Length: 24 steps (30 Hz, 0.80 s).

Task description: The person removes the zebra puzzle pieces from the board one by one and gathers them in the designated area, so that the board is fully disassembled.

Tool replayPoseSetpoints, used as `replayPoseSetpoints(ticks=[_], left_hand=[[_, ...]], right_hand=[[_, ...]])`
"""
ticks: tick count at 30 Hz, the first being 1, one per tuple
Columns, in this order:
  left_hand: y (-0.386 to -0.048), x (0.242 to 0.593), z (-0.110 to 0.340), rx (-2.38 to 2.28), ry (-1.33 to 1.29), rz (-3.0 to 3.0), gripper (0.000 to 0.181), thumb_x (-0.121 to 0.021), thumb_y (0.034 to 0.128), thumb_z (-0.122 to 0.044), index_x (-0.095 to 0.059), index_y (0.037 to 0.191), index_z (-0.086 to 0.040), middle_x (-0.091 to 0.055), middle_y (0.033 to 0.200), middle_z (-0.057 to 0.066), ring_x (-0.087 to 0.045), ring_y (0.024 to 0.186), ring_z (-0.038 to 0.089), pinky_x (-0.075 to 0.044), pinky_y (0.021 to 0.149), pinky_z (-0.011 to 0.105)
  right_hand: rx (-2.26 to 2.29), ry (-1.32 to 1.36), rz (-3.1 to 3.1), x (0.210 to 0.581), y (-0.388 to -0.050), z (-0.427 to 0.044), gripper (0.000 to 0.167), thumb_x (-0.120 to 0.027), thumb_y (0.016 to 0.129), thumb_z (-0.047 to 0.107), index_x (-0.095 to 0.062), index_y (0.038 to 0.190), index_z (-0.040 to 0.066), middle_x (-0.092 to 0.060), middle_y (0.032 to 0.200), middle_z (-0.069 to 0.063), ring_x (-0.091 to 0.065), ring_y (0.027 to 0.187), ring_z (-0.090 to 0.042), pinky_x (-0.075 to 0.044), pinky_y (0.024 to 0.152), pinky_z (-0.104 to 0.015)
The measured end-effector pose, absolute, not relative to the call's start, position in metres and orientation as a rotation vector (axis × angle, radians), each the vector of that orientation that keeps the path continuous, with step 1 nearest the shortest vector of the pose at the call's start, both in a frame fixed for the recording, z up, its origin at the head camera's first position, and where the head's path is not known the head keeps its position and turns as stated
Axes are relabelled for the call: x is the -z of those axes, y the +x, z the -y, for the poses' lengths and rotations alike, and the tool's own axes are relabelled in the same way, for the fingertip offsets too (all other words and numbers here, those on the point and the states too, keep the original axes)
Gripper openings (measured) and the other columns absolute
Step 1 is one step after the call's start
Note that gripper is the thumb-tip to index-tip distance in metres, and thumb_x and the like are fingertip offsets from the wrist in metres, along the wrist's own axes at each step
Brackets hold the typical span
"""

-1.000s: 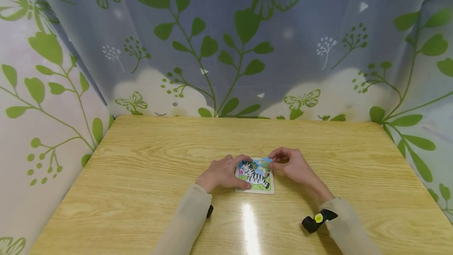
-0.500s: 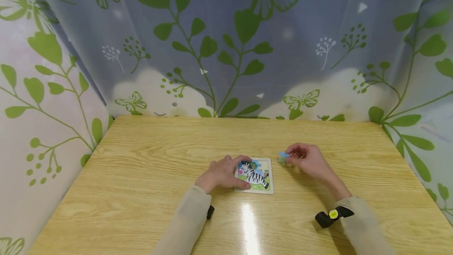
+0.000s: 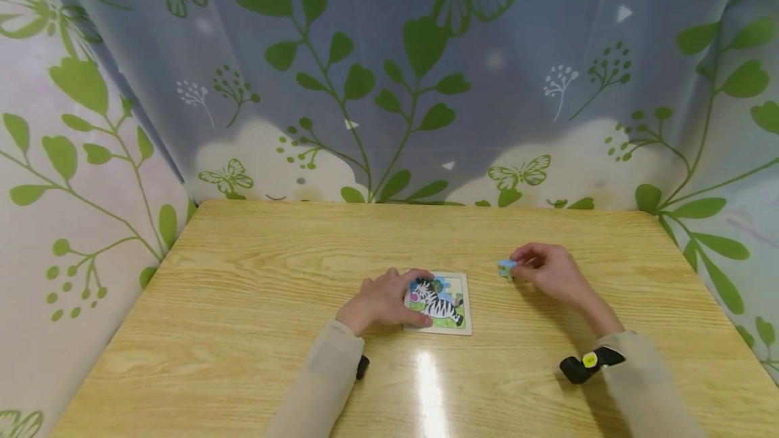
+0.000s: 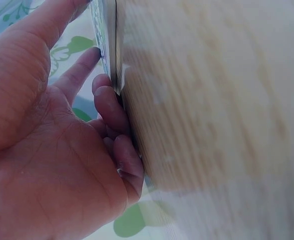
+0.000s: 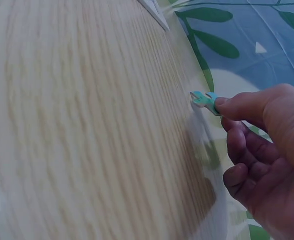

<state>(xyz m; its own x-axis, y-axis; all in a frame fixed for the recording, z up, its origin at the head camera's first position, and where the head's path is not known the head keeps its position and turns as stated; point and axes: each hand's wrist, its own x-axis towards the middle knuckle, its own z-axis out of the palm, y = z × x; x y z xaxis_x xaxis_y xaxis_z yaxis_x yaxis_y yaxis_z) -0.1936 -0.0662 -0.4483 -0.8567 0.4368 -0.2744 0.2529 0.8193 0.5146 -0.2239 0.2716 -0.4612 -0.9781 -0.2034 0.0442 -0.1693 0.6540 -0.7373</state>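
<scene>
A square zebra jigsaw puzzle in a pale frame lies flat on the table. A pale bare patch shows in its upper right part. My left hand holds it from the left, thumb across the near part and index finger at the far part. In the left wrist view, the other fingers curl against the puzzle's edge. To the right of the puzzle, my right hand pinches a blue and green puzzle piece between thumb and fingertips. The right wrist view shows that puzzle piece held above the table.
The wooden table stretches around both hands, with a bright light reflection near its front. A curtain with leaves and butterflies hangs behind the table and along both sides. Black straps sit on the wrists.
My right hand has drawn the puzzle piece away from the puzzle's upper right corner, moving to the right. The left hand and the puzzle have stayed in place.
</scene>
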Motion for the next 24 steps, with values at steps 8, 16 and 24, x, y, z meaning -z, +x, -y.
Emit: replayPoseSetpoints(ticks=[8, 16, 24], left_hand=[[-0.1926, 0.4471, 0.0654, -0.675, 0.52, -2.616, 0.078, -0.082, 0.0805, -0.051, -0.047, 0.149, -0.04, -0.054, 0.106, 0.001, -0.047, 0.085, 0.018, -0.03, 0.085, 0.04], [-0.1922, 0.4485, 0.0653, -0.661, 0.518, -2.621, 0.078, -0.081, 0.0808, -0.052, -0.046, 0.149, -0.041, -0.053, 0.106, 0.001, -0.047, 0.085, 0.017, -0.029, 0.084, 0.039], [-0.1916, 0.4479, 0.0651, -0.658, 0.512, -2.627, 0.078, -0.081, 0.081, -0.052, -0.046, 0.149, -0.041, -0.053, 0.105, 0.001, -0.047, 0.083, 0.018, -0.028, 0.083, 0.039]], right_hand=[[1.136, -0.293, -2.87, 0.4616, -0.2272, -0.2807, 0.018, -0.072, 0.095, 0.017, -0.072, 0.109, 0.005, -0.074, 0.098, -0.013, -0.065, 0.078, -0.016, -0.051, 0.06, -0.027], [1.096, -0.278, -2.912, 0.4607, -0.2279, -0.2817, 0.018, -0.072, 0.095, 0.018, -0.073, 0.107, 0.004, -0.075, 0.098, -0.014, -0.066, 0.08, -0.016, -0.05, 0.061, -0.026], [1.107, -0.285, -2.925, 0.462, -0.225, -0.2812, 0.019, -0.07, 0.097, 0.023, -0.073, 0.107, 0.007, -0.075, 0.1, -0.014, -0.067, 0.08, -0.016, -0.051, 0.06, -0.027]])
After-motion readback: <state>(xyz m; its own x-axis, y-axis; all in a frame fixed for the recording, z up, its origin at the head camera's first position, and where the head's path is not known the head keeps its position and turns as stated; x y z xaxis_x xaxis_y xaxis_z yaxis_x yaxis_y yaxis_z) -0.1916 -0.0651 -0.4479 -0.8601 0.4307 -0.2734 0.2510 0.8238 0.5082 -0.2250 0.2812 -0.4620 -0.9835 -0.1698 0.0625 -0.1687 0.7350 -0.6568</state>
